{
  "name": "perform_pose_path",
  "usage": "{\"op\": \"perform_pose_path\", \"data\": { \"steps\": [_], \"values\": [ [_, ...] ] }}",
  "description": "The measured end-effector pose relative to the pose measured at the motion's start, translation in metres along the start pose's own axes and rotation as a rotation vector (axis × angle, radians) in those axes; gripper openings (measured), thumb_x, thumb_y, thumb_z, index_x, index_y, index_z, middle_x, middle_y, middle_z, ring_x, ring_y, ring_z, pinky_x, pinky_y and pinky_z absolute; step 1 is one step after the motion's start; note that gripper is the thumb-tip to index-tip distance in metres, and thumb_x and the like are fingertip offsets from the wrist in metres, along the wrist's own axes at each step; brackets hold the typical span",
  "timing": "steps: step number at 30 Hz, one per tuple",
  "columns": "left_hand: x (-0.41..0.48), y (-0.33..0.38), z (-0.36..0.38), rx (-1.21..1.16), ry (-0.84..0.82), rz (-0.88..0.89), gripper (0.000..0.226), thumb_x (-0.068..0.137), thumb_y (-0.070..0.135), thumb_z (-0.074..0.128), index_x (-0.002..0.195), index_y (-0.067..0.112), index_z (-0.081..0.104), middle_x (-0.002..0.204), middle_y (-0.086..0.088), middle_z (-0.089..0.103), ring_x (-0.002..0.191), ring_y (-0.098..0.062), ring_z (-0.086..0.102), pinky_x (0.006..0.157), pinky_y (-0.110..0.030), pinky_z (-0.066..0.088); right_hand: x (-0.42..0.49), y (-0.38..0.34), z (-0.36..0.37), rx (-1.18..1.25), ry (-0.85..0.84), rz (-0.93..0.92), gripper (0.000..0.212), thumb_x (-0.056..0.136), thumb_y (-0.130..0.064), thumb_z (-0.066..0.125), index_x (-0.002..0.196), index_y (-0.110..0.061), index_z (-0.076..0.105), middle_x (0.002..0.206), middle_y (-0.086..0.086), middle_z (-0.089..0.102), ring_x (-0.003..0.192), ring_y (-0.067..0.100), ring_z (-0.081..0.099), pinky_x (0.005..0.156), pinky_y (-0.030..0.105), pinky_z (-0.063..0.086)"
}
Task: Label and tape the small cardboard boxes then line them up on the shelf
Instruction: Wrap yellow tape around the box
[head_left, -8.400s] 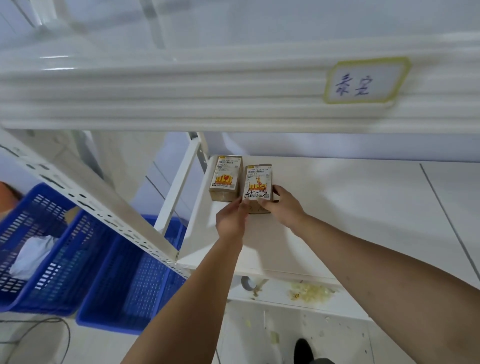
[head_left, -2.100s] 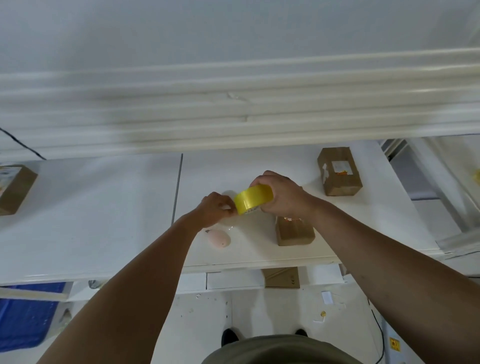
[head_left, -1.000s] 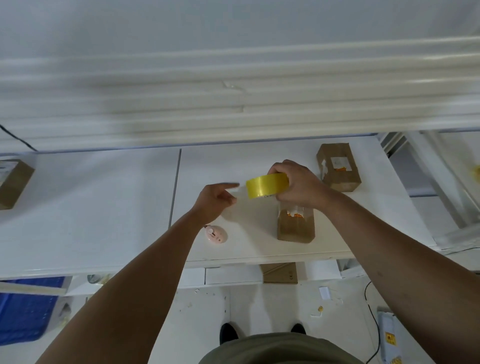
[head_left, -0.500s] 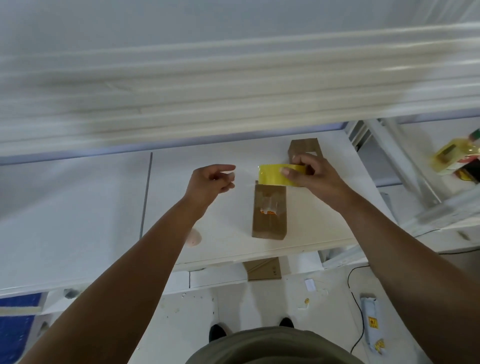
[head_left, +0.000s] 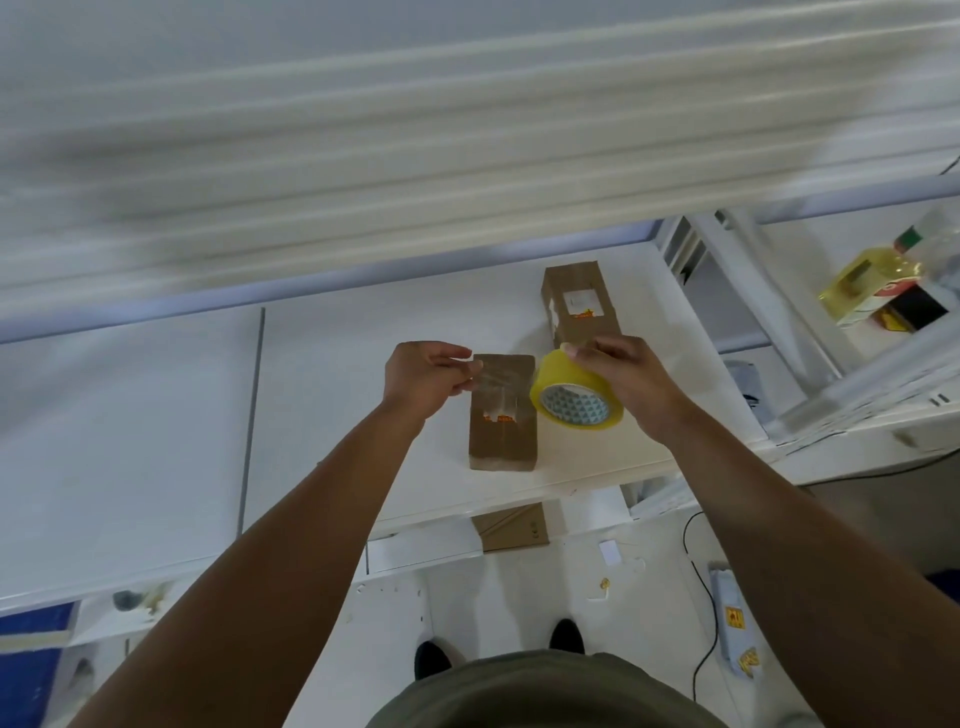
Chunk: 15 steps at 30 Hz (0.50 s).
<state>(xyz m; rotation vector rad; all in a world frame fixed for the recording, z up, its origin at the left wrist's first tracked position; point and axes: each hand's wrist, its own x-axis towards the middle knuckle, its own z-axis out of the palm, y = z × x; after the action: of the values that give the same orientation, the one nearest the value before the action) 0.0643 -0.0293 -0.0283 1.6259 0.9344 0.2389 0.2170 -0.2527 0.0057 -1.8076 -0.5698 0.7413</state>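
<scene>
Two hands work apart above a white shelf (head_left: 337, 415), with a strip of clear tape (head_left: 493, 382) stretched between them over a small cardboard box (head_left: 503, 431). The left hand (head_left: 426, 376) pinches the free end of the strip between thumb and fingertips, while the right hand (head_left: 623, 379) curls round a yellow tape roll (head_left: 574, 397) held tilted just beside the box's right edge. The box lies flat near the front edge of the shelf, bearing a small label with orange print. A second cardboard box (head_left: 579, 304), also labelled, sits just behind the right hand, nearer the back of the shelf. A bottle of yellow liquid (head_left: 872, 280) stands on a neighbouring rack to the right, and a flat piece of cardboard (head_left: 511, 530) shows below the shelf edge.
</scene>
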Motion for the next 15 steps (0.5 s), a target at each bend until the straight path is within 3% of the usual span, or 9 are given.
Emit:
{"op": "perform_pose_path", "data": {
  "steps": [2,6,8,10,12,15],
  "values": [
    [0.002,0.002,0.002,0.018,0.008,-0.062,0.025,0.078,0.021,0.096,0.097,0.018,0.080,0.074,0.005,0.081,0.071,-0.011,0.081,0.063,-0.016,0.061,0.004,0.001,-0.001,-0.031,0.001,0.012,0.045,0.094,-0.039,0.076,0.058,-0.022,0.055,0.064,-0.003,0.053,0.066,0.017,0.061,0.068,0.034,0.045],
    [0.004,-0.001,0.006,0.053,0.023,-0.107,0.026,0.077,0.025,0.097,0.095,0.019,0.079,0.074,0.006,0.081,0.070,-0.009,0.080,0.068,-0.019,0.063,0.011,-0.003,-0.005,-0.172,0.017,0.032,0.045,0.090,-0.041,0.078,0.085,0.003,0.068,0.082,0.024,0.066,0.076,0.028,0.067,0.072,0.038,0.046],
    [0.005,0.000,0.007,0.077,0.067,-0.099,0.025,0.076,0.026,0.097,0.093,0.021,0.080,0.078,0.005,0.081,0.069,-0.007,0.080,0.068,-0.018,0.063,0.015,-0.003,-0.005,-0.262,0.029,0.054,0.040,0.087,-0.043,0.078,0.085,-0.004,0.073,0.089,0.022,0.070,0.083,0.031,0.070,0.072,0.036,0.047],
    [0.006,0.001,0.005,0.105,0.097,-0.088,0.022,0.076,0.026,0.097,0.091,0.023,0.080,0.077,0.007,0.081,0.067,-0.004,0.079,0.063,-0.015,0.061,0.019,-0.002,-0.003,-0.332,0.019,0.084,0.029,0.085,-0.045,0.077,0.070,-0.022,0.073,0.080,0.012,0.067,0.080,0.028,0.068,0.070,0.033,0.046],
    [0.008,0.001,-0.001,0.128,0.119,-0.076,0.022,0.077,0.027,0.097,0.090,0.025,0.079,0.071,0.008,0.080,0.067,-0.004,0.078,0.065,-0.017,0.061,0.021,0.000,-0.002,-0.423,-0.004,0.094,0.031,0.083,-0.050,0.074,0.055,-0.038,0.066,0.071,-0.001,0.060,0.074,0.020,0.064,0.064,0.029,0.043],
    [0.009,-0.001,-0.006,0.133,0.082,-0.081,0.023,0.076,0.027,0.097,0.092,0.023,0.080,0.069,0.009,0.079,0.068,-0.006,0.079,0.065,-0.016,0.060,0.023,0.006,-0.003,-0.462,-0.008,0.100,0.033,0.081,-0.053,0.073,0.051,-0.046,0.062,0.064,-0.011,0.057,0.069,0.011,0.061,0.061,0.027,0.039]
  ]
}}
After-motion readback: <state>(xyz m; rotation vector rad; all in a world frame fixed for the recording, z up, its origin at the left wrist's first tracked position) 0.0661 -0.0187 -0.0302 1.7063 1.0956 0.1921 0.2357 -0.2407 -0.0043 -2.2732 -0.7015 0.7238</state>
